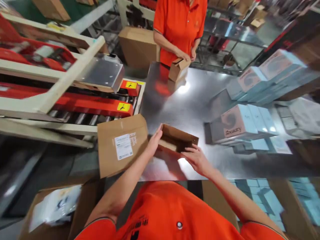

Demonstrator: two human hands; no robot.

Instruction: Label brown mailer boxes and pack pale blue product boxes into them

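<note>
A small brown cardboard box (175,139) with its top open is on the metal table in front of me. My left hand (155,140) grips its left end, the fingers along the outer wall. At the right end, my right hand (196,158) holds the near corner with its fingertips over the rim. The inside of the box is in shadow, and I see no item in it. To the left, a larger flat-faced carton (140,143) with a white shipping label (123,146) stands beside the table edge.
Light-blue product boxes (250,121) are stacked on the right of the metal table (195,103). Across it, a co-worker in an orange shirt (180,23) handles a small carton (178,71). A red roller conveyor (87,103) runs on the left. Below, an open carton holds plastic-wrapped packets (57,203).
</note>
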